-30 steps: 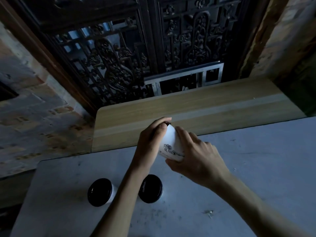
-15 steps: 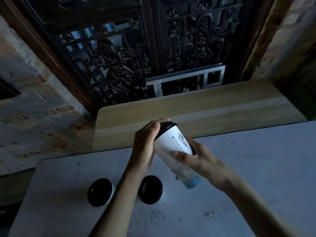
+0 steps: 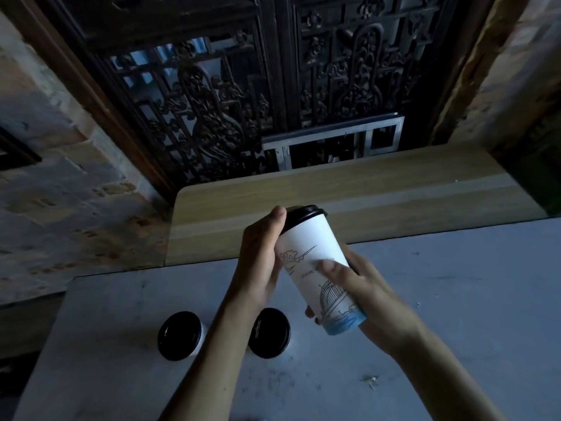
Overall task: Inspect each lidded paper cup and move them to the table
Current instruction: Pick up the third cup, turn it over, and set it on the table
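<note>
Held cup: a tall white paper cup with a black plastic lid and blue line drawings (image 3: 315,268), tilted with the lid away from the person, in the air between both hands above the grey tabletop (image 3: 455,299).
Left hand: the left hand (image 3: 261,262) curls round the upper wall of the cup, thumb tip up against the lid rim (palm against the cup's left side).
Right hand: the right hand (image 3: 364,287) grips the lower half, thumb laid across the printed front, the other fingers wrapped behind and under the blue base.
Waiting cups: two more black-lidded white paper cups stand upright on the tabletop, below the left hand; one (image 3: 179,335) to the left of the left forearm, the other (image 3: 270,332) just to the right of it, partly hidden by the wrist.
Beyond the hands: a pale wooden plank surface (image 3: 364,192) adjoins the grey tabletop, and behind it a dark carved wooden lattice screen (image 3: 243,101).
</note>
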A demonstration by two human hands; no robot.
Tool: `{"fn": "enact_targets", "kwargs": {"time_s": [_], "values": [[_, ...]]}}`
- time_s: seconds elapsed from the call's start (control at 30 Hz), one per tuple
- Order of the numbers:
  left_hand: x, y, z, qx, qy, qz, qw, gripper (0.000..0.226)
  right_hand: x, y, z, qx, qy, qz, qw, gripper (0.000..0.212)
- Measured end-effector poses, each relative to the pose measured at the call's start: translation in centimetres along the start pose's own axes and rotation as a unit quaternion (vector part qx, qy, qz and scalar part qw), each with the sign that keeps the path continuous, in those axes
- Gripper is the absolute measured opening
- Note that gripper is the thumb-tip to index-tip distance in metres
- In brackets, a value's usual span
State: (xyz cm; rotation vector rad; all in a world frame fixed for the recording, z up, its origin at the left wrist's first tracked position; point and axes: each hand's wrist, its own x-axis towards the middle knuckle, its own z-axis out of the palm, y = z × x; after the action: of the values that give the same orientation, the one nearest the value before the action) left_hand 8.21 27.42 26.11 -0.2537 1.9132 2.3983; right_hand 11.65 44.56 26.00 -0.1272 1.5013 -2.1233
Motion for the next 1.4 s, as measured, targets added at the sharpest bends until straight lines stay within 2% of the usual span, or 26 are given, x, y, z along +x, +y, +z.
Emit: {"fn": "enact_targets", "kwargs": {"time_s": [0.07, 0.13, 0.17, 0.23, 0.27, 0.3, 0.33, 0.37, 0.43, 0.47, 0.53, 0.6, 0.67, 0.73, 0.8, 0.87, 0.9, 0.93, 1.0, 1.07, 1.13, 1.17, 1.23, 1.3, 1.33, 1.4], "values": [[0.1, 0.2, 0.3, -0.009, 0.026, -0.006, 1.000, 0.050, 0.2, 0.2, 0.1, -0.011, 0.011, 0.004, 1.000, 0.042], [0.1, 0.1, 0.7, 0.010, 0.074, -0.010, 0.997, 0.047, 0.2, 0.6, 0.4, -0.112, 0.071, -0.018, 0.991, 0.042], [0.2, -0.1, 0.7, 0.032, 0.099, -0.008, 0.995, 0.044, 0.1, 0.8, 0.6, -0.206, 0.108, -0.042, 0.972, 0.050], [0.3, -0.4, 0.7, 0.082, 0.121, -0.001, 0.989, 0.046, 0.0, 1.5, 0.9, -0.425, 0.137, -0.077, 0.892, 0.078], [0.3, -0.6, 0.6, 0.092, 0.115, 0.005, 0.989, 0.049, -0.1, 1.9, 1.0, -0.490, 0.139, -0.084, 0.857, 0.086], [0.3, -0.6, 0.6, 0.092, 0.106, 0.008, 0.990, 0.055, -0.2, 2.2, 1.1, -0.503, 0.142, -0.092, 0.847, 0.088], [0.2, -0.6, 0.6, 0.084, 0.098, 0.012, 0.992, 0.061, -0.3, 2.3, 1.1, -0.477, 0.143, -0.107, 0.860, 0.085], [0.2, -0.4, 0.6, 0.068, 0.090, 0.010, 0.994, 0.065, -0.3, 2.1, 1.0, -0.411, 0.137, -0.115, 0.894, 0.077], [0.0, 0.0, 0.5, 0.021, 0.065, -0.006, 0.998, 0.056, -0.1, 1.3, 0.7, -0.198, 0.090, -0.082, 0.972, 0.053], [-0.2, 0.1, 0.4, 0.003, 0.050, -0.015, 0.999, 0.050, -0.2, 0.9, 0.6, -0.093, 0.058, -0.050, 0.993, 0.042], [-0.3, 0.4, 0.3, -0.010, 0.031, -0.024, 0.999, 0.046, -0.5, 0.5, 0.7, 0.050, 0.013, 0.009, 0.999, 0.042], [-0.3, 0.5, 0.5, -0.010, 0.044, -0.022, 0.999, 0.048, -0.5, 0.6, 0.9, 0.094, 0.004, 0.037, 0.995, 0.045], [-0.1, 0.5, 0.6, -0.011, 0.077, -0.023, 0.997, 0.054, -0.3, 0.8, 1.0, 0.032, 0.046, 0.028, 0.998, 0.042], [0.0, 0.2, 0.6, 0.014, 0.108, -0.013, 0.994, 0.063, -0.3, 1.2, 0.9, -0.146, 0.111, -0.026, 0.983, 0.064], [0.1, -0.2, 0.5, 0.047, 0.116, 0.005, 0.992, 0.056, -0.3, 1.5, 0.9, -0.365, 0.142, -0.073, 0.917, 0.088], [0.0, -0.3, 0.7, 0.058, 0.115, 0.012, 0.992, 0.046, -0.4, 1.9, 1.0, -0.484, 0.134, -0.090, 0.860, 0.097], [0.0, -0.1, 0.8, 0.056, 0.110, 0.011, 0.992, 0.044, -0.4, 2.1, 1.0, -0.486, 0.135, -0.104, 0.857, 0.095], [0.0, -0.1, 0.7, 0.054, 0.104, 0.004, 0.993, 0.048, -0.5, 1.9, 0.9, -0.450, 0.136, -0.114, 0.875, 0.090], [0.0, 0.1, 0.6, 0.038, 0.086, -0.009, 0.996, 0.053, -0.3, 1.4, 0.6, -0.284, 0.119, -0.089, 0.947, 0.069], [-0.1, 0.5, 0.4, 0.011, 0.056, -0.019, 0.998, 0.044, -0.3, 0.7, 0.2, -0.090, 0.060, -0.030, 0.994, 0.051], [-0.3, 0.8, 0.2, -0.002, 0.026, -0.021, 0.999, 0.044, -0.5, 0.7, -0.1, 0.059, -0.015, 0.015, 0.998, 0.052], [-0.3, 0.9, 0.2, -0.003, 0.018, -0.020, 1.000, 0.045, -0.5, 0.8, -0.1, 0.097, -0.035, 0.027, 0.994, 0.057], [-0.1, 0.8, 0.2, -0.003, 0.039, -0.023, 0.999, 0.049, -0.3, 0.7, 0.0, 0.085, -0.025, 0.031, 0.996, 0.057], [0.2, 0.7, 0.3, 0.008, 0.086, -0.031, 0.996, 0.061, -0.2, 0.7, 0.1, -0.044, 0.043, -0.002, 0.998, 0.050], [0.3, 0.5, 0.3, 0.023, 0.103, -0.028, 0.994, 0.070, -0.1, 0.7, 0.2, -0.126, 0.084, -0.026, 0.988, 0.051], [0.5, 0.1, 0.3, 0.045, 0.112, -0.011, 0.993, 0.057, 0.1, 1.0, 0.2, -0.253, 0.118, -0.068, 0.958, 0.069]]}}
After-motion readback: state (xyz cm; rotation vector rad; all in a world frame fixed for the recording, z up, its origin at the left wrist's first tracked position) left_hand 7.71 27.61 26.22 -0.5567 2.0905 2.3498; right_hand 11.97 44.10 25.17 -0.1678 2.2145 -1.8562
